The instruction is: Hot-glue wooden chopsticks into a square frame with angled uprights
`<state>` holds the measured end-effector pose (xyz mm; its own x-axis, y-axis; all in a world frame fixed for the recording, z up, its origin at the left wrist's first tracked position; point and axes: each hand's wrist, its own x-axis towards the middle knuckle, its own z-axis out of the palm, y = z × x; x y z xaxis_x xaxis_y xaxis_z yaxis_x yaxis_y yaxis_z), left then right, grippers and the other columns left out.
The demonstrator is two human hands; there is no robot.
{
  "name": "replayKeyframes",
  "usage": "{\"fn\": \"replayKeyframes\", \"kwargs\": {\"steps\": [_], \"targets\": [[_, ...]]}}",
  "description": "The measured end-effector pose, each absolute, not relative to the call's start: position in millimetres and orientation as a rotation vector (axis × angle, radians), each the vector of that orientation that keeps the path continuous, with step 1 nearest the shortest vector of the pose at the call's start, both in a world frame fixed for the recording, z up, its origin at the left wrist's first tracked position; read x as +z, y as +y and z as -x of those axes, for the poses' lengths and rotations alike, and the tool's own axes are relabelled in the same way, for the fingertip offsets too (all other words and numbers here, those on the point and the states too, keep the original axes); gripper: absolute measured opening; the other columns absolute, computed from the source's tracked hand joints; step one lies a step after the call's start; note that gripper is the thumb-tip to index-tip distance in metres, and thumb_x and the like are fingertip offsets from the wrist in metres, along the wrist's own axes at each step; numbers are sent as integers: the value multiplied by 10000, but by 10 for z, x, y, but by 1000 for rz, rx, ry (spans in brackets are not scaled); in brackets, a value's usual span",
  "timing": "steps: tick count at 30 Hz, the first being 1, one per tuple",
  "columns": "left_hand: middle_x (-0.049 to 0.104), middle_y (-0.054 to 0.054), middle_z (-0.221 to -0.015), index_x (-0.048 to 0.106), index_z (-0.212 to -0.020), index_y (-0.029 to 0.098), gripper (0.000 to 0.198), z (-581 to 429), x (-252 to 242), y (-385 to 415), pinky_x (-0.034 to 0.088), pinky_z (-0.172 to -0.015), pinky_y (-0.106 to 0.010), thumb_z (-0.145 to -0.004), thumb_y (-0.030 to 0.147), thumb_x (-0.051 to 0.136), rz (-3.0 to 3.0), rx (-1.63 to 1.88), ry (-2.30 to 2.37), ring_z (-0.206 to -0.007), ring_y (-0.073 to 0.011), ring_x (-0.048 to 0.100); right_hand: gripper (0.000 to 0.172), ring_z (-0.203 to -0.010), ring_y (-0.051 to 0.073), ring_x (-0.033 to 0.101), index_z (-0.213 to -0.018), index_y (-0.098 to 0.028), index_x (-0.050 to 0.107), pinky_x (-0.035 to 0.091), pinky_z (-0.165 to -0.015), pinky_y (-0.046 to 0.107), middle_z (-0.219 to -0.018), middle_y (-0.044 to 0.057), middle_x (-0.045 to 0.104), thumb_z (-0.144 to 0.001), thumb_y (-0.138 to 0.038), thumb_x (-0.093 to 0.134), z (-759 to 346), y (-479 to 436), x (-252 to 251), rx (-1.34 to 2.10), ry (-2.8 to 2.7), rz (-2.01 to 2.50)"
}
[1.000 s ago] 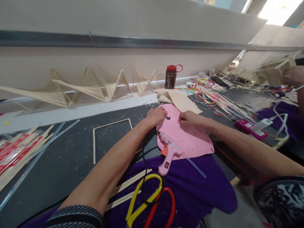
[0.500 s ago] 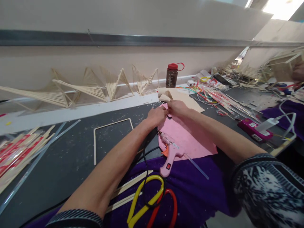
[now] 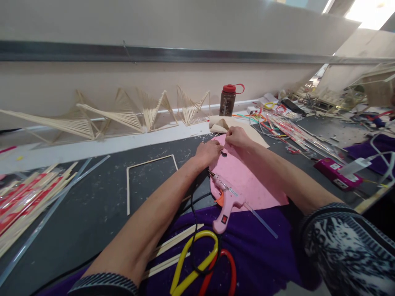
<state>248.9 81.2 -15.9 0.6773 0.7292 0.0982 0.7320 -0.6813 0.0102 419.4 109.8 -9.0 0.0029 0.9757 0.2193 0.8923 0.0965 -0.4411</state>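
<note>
The left hand [image 3: 210, 153] is resting at the upper left of a pink sheet [image 3: 249, 176], its fingers drawn close together. The right hand [image 3: 237, 137] is sitting just beside it, over the sheet's far part, thumb and fingertips bunching narrowly. I cannot tell whether either of the hands is pinching something small. The pink sheet is lying beneath both hands and spreading back toward the body, and a small dark curved patch [image 3: 224, 155] is showing just beside the left fingers.

Nearer the body than the hands, a pink glue gun [image 3: 228, 205] is lying partly on the sheet, its nozzle pointing toward the left wrist. Below it, a yellow loop handle [image 3: 205, 233] and a red loop handle [image 3: 233, 273] are lying over purple cloth [image 3: 259, 246].

Left of the left hand, a thin wooden frame [image 3: 128, 193] is lying on the dark tabletop [image 3: 98, 209]. Beyond the right hand, brown paper [image 3: 254, 133] is curling, and a red-capped bottle [image 3: 227, 102] is standing behind it.
</note>
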Motion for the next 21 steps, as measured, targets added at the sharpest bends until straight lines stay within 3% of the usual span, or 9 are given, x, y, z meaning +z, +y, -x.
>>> {"fn": "replayKeyframes", "kwargs": {"steps": [5, 8, 12, 17, 21], "targets": [[617, -29, -1185, 650, -1042, 267, 277, -2501, -126, 791, 474, -789, -297, -895, 247, 416, 2855, -114, -1260, -1087, -206, 569, 134, -570, 118, 595, -770, -130, 587, 442, -492, 191, -663, 44, 634, -757, -186, 466, -4349, 1222, 119, 344, -1584, 1727], [623, -37, -1172, 653, -1031, 250, 285, -2501, -135, 788, 474, -799, -306, -906, 246, 397, 2854, -126, -1257, -1090, -208, 567, 16, -546, 107, 580, -695, -150, 537, 441, -452, 177, -604, 5, 574, -705, -161, 543, -4353, 1289, 271, 556, -1390, 1497], [626, -41, -1183, 647, -1069, 250, 305, -2497, -170, 796, 469, -851, -334, -914, 248, 385, 2859, -157, -1244, -1114, -213, 558, 102, -519, 102, 559, -697, -160, 536, 428, -426, 176, -577, -28, 544, -641, -110, 604, -4166, 1329, 304, 699, -1418, 1322], [605, -55, -1257, 575, -1213, 255, 359, -2502, -166, 763, 474, -871, -368, -909, 240, 384, 2858, -199, -1314, -1137, -237, 559, 161, -581, 116, 593, -785, -142, 634, 490, -549, 220, -656, -9, 622, -644, -76, 592, -3850, 1465, 123, 544, -1758, 1473], [643, -74, -1175, 631, -1094, 205, 313, -2497, -155, 728, 476, -875, -359, -904, 217, 382, 2884, -239, -1340, -1107, -239, 579, 226, -645, 142, 626, -824, -137, 698, 506, -666, 268, -688, 13, 666, -659, -62, 564, -3733, 1604, 25, 485, -1842, 1507]]}}
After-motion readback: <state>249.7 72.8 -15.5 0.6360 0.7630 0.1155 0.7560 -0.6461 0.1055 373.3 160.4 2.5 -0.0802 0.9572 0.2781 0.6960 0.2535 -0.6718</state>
